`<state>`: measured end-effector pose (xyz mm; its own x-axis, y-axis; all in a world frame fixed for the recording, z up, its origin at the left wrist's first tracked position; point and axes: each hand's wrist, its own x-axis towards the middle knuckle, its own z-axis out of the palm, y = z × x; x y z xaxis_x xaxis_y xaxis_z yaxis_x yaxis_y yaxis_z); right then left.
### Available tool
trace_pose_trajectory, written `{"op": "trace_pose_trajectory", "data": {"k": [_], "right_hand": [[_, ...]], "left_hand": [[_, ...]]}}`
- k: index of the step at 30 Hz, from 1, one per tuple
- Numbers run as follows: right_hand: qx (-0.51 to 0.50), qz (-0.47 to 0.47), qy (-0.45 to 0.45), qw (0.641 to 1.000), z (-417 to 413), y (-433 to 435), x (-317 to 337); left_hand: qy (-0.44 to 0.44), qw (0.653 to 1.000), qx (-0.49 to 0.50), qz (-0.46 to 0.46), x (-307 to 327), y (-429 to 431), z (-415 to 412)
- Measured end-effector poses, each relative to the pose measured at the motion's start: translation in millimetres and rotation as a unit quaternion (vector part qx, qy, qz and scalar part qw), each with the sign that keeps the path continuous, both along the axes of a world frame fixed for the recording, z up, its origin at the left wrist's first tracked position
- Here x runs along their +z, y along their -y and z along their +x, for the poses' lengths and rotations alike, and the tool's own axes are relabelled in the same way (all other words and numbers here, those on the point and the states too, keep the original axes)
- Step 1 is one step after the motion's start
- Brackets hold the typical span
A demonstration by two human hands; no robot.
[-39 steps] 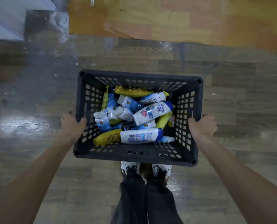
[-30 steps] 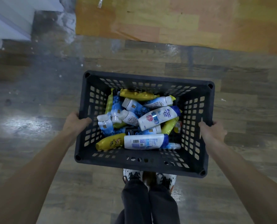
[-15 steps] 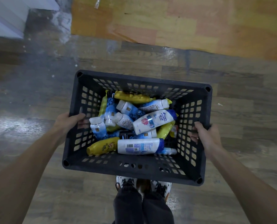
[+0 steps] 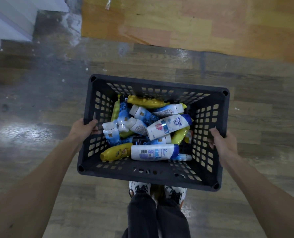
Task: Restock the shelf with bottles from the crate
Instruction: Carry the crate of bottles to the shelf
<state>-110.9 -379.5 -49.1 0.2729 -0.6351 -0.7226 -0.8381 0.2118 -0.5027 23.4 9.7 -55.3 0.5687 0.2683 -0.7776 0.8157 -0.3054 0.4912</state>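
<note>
A black slotted plastic crate [image 4: 153,176] hangs in front of me above the floor. My left hand [image 4: 81,128] grips its left rim and my right hand [image 4: 223,141] grips its right rim. Inside lie several bottles in a jumble: a white shampoo bottle with a blue cap [image 4: 166,126], another white one showing its barcode [image 4: 153,152], a yellow bottle [image 4: 115,152] at the near left, another yellow bottle [image 4: 146,101] at the far side, and blue-and-white bottles [image 4: 123,115]. No shelf is in view.
Grey wood-look floor [image 4: 39,117] lies below, with a yellow-orange floor patch [image 4: 194,23] ahead. A white step or cabinet base [image 4: 10,19] sits at the top left. My dark trousers and white shoes [image 4: 157,189] show under the crate.
Both hands stayed on the crate's sides while it drifted slightly in view; the fingers have curled more over the rims. The bottles inside kept their places.
</note>
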Motion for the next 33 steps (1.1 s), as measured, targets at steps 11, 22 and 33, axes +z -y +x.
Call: {"op": "trace_pose_trajectory", "data": {"k": [11, 22, 33], "right_hand": [[0.042, 0.068, -0.016, 0.997, 0, 8, 19], [0.06, 0.039, 0.014, 0.997, -4, 14, 129], [0.16, -0.094, 0.07, 0.98, 52, 9, 398]], "left_hand": [[-0.024, 1.0, 0.001, -0.008, 13, -2, -5], [-0.02, 1.0, 0.003, 0.02, 136, -6, -30], [0.092, 0.992, -0.01, 0.081, 432, -28, -16]]}}
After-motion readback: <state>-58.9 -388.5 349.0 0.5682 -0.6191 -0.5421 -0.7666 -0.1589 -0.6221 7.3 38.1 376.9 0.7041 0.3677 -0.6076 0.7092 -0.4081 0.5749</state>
